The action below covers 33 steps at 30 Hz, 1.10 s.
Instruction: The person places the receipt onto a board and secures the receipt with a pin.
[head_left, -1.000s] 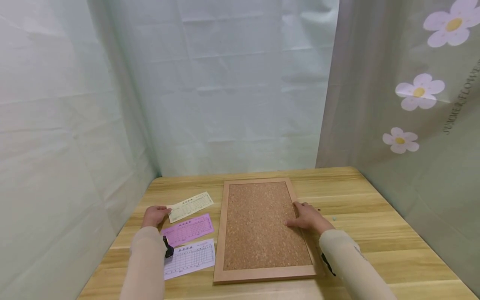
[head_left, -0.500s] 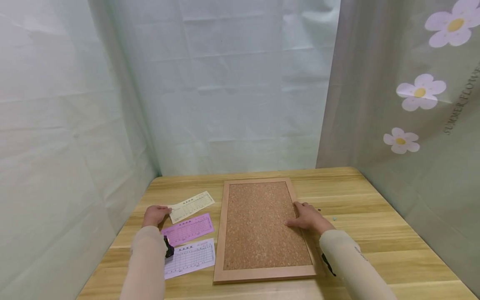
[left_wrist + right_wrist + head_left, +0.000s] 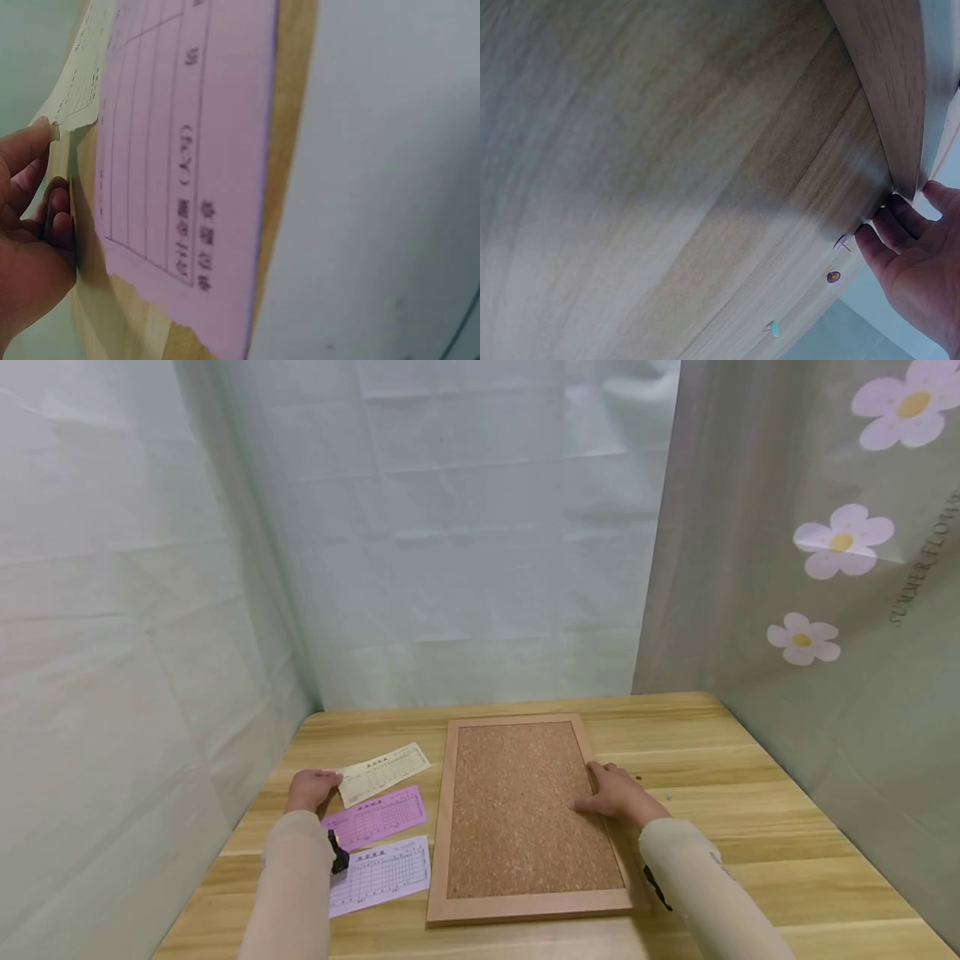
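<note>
In the head view my left hand [image 3: 311,791] pinches the left end of a pale yellow paper form [image 3: 384,773] between thumb and index finger. Its other fingers curl loosely by the tabletop in the left wrist view. Below the yellow form lie a pink form [image 3: 378,817] and a white form [image 3: 386,875], their left ends partly hidden by my left arm. My right hand [image 3: 618,793] grips the right edge of a wood-framed cork board [image 3: 525,818], thumb over the top and fingertips along the outer side. The board lies flat on the table.
Several small push pins lie right of the board: a teal pin [image 3: 773,328], a brownish pin [image 3: 833,277] and a purple pin [image 3: 841,241] close to my right fingertips. Fabric curtains [image 3: 480,543] enclose the wooden table [image 3: 750,827] at the back and sides.
The yellow form has shifted very slightly to the right with my left hand. My right hand and the cork board stay where they were.
</note>
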### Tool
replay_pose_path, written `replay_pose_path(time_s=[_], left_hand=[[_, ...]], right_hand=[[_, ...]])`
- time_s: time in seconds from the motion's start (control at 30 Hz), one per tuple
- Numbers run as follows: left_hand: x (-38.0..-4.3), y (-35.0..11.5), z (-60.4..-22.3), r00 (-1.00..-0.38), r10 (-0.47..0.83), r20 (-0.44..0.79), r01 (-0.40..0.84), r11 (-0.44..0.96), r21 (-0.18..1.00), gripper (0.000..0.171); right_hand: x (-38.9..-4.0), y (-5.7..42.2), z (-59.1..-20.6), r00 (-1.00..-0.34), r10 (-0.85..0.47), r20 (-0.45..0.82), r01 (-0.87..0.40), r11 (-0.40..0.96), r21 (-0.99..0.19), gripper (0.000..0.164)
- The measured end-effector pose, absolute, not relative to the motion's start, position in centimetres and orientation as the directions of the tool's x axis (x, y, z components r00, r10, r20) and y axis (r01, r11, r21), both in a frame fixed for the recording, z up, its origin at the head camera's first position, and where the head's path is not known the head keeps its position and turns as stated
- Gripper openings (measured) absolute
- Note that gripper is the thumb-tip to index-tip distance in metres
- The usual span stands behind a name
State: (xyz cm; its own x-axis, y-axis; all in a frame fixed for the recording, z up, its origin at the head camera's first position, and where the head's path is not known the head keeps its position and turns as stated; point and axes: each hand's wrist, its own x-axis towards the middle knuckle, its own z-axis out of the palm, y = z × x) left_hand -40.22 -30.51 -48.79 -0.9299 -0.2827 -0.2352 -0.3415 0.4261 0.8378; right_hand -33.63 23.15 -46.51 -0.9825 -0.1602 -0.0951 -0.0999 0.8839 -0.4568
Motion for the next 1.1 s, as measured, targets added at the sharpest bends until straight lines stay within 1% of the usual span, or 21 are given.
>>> replay_pose_path(time_s=[0.17, 0.57, 0.73, 1.1], left_hand=[[-40.2, -30.8, -48.7, -0.939, -0.285, -0.191, -0.314, 0.495, 0.81, 0.044], [-40.0, -31.1, -48.2, -0.947, -0.302, -0.109, -0.258, 0.516, 0.817, 0.044], [-39.9, -31.1, -48.0, -0.951, -0.3, -0.072, -0.226, 0.519, 0.825, 0.042], [-39.5, -30.5, -47.2, -0.957, -0.288, 0.024, -0.138, 0.531, 0.836, 0.031]], right_hand=[[-33.7, 23.1, -46.5, -0.983, -0.166, -0.085, -0.109, 0.882, -0.459, 0.095], [-33.5, 23.2, -46.7, -0.983, -0.148, -0.106, -0.08, 0.873, -0.481, 0.097], [-33.6, 23.2, -46.7, -0.983, -0.146, -0.109, -0.076, 0.872, -0.484, 0.098], [-33.5, 23.2, -46.6, -0.982, -0.158, -0.102, -0.091, 0.872, -0.481, 0.096]])
